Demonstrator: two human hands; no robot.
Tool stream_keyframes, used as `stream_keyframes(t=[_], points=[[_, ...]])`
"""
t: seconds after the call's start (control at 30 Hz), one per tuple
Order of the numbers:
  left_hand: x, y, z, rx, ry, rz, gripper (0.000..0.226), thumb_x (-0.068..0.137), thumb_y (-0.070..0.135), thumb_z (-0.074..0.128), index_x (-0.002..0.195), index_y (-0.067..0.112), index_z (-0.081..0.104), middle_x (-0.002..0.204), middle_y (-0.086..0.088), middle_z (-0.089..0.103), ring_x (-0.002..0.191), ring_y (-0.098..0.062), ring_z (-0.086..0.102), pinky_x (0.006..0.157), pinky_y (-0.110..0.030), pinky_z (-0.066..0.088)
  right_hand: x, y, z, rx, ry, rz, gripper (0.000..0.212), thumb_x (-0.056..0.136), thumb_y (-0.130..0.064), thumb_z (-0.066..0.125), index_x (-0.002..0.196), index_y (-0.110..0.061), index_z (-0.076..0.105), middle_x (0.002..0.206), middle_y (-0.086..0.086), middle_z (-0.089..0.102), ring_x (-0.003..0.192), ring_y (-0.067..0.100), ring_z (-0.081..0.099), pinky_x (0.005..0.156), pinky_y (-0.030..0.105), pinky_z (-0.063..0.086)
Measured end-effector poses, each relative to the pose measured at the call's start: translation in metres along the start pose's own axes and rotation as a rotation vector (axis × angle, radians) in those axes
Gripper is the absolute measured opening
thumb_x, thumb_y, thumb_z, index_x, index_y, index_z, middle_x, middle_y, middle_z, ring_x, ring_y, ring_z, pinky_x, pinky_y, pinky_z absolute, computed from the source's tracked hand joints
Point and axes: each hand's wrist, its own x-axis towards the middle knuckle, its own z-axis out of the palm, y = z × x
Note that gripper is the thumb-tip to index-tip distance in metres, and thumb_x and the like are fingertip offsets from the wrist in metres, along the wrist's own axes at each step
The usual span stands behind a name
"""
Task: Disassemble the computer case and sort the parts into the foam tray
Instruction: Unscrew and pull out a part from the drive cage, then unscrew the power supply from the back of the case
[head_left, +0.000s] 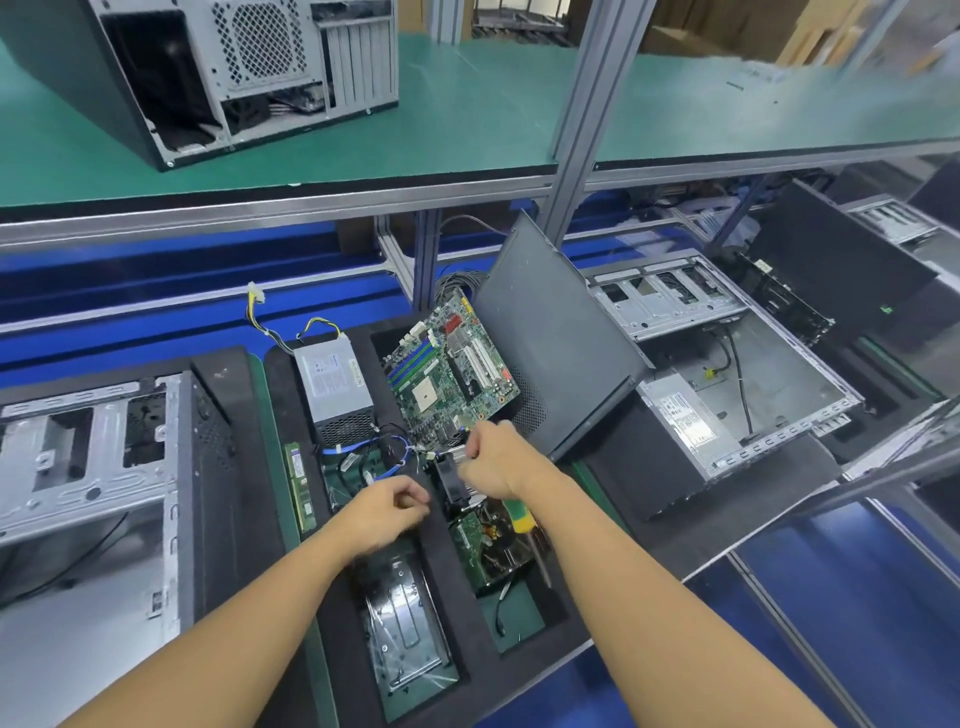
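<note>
A black foam tray (441, 561) lies in front of me. It holds a grey power supply (332, 384), a green motherboard (452, 364), a memory stick (301, 488), a drive (405, 629) in plastic wrap and a small green card (483, 545). My right hand (493, 457) grips a heatsink with fan (457, 467) over the tray's middle pocket. My left hand (389, 506) hovers beside it, its fingers curled with nothing visibly in them. A green and yellow screwdriver (522, 519) lies under my right wrist. The stripped case (727, 374) lies open at the right.
A black side panel (561, 338) leans between the tray and the open case. Another bare metal case (104, 467) stands on the left. Blue and black cables (374, 447) lie below the power supply. A grey tower (208, 73) sits on the green shelf above.
</note>
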Motion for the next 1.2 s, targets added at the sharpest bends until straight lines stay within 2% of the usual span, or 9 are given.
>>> stream_keyframes(t=[0.07,0.13,0.33,0.5,0.7,0.83,0.93,1.03,1.2], points=[[-0.008,0.012,-0.009,-0.06,-0.049,0.105,0.028,0.087,0.009,0.073,0.106,0.026,0.064,0.104,0.012,0.069,0.095,-0.008,0.065,0.08,-0.012,0.048,-0.006,-0.022,0.001,0.067,0.035,-0.125,0.016,0.083,-0.014,0.059,0.096,-0.021,0.052,0.113,0.005,0.039,0.074,0.022,0.053,0.064,0.034,0.042],[-0.017,0.023,-0.018,-0.008,-0.069,0.203,0.03,0.083,0.018,0.078,0.104,0.035,0.064,0.094,0.021,0.07,0.085,0.005,0.062,0.077,-0.011,0.045,-0.011,-0.04,0.004,0.119,0.064,-0.274,0.019,0.084,-0.007,0.06,0.097,-0.02,0.054,0.112,0.004,0.041,0.086,0.026,0.055,0.081,0.036,0.048],[-0.042,0.035,-0.049,0.028,0.17,0.305,0.016,0.088,0.023,0.073,0.096,0.036,0.067,0.084,0.019,0.07,0.078,-0.005,0.063,0.079,-0.03,0.05,-0.023,-0.066,0.004,0.381,0.255,-0.545,0.025,0.097,0.0,0.05,0.108,-0.022,0.056,0.108,-0.009,0.046,0.092,-0.008,0.049,0.087,0.005,0.034],[-0.063,0.044,-0.07,0.053,0.278,0.33,0.026,0.084,0.022,0.078,0.096,0.043,0.068,0.087,0.018,0.071,0.077,0.0,0.063,0.073,-0.015,0.047,-0.029,-0.067,-0.009,0.368,0.291,-0.531,0.012,0.099,-0.023,0.059,0.111,-0.022,0.058,0.111,-0.004,0.059,0.095,0.007,0.055,0.087,0.024,0.044],[-0.072,0.048,-0.064,0.243,0.564,0.411,0.032,0.067,0.008,0.088,0.089,0.028,0.075,0.082,0.016,0.065,0.079,-0.004,0.06,0.073,-0.018,0.046,-0.034,-0.066,-0.022,-0.357,0.114,-0.325,0.044,0.084,-0.067,0.059,0.108,-0.031,0.069,0.11,0.001,0.067,0.101,0.026,0.063,0.077,0.037,0.046],[-0.07,0.062,-0.052,0.575,0.553,0.605,0.043,0.057,0.001,0.086,0.09,0.025,0.074,0.085,0.015,0.063,0.081,-0.014,0.061,0.075,-0.035,0.048,-0.04,-0.051,-0.013,-0.153,-0.173,-0.395,0.03,0.096,-0.045,0.055,0.102,-0.016,0.059,0.104,0.01,0.071,0.086,0.023,0.063,0.074,0.035,0.046],[-0.071,0.065,-0.042,0.665,0.586,0.62,0.059,0.055,0.006,0.088,0.109,0.023,0.07,0.103,0.009,0.068,0.097,-0.018,0.062,0.09,-0.033,0.044,-0.048,-0.033,-0.001,0.088,-0.213,-0.385,0.015,0.1,-0.033,0.05,0.092,-0.021,0.051,0.082,0.004,0.071,0.063,0.013,0.059,0.074,0.035,0.052],[-0.079,0.062,-0.037,0.641,0.62,0.496,0.076,0.063,0.012,0.086,0.134,0.019,0.058,0.134,0.001,0.057,0.121,-0.019,0.052,0.104,-0.036,0.041,-0.053,-0.023,0.011,0.127,-0.108,-0.368,0.024,0.098,-0.038,0.053,0.103,-0.014,0.054,0.082,0.006,0.065,0.07,0.024,0.059,0.079,0.043,0.055],[-0.122,0.043,-0.043,0.557,0.66,0.328,0.056,0.083,0.023,0.07,0.137,0.017,0.056,0.155,-0.004,0.036,0.14,-0.024,0.039,0.111,-0.04,0.036,-0.06,-0.045,0.037,0.197,-0.083,-0.375,0.011,0.094,-0.037,0.055,0.092,-0.033,0.045,0.065,-0.004,0.059,0.046,0.012,0.057,0.047,0.025,0.046]])
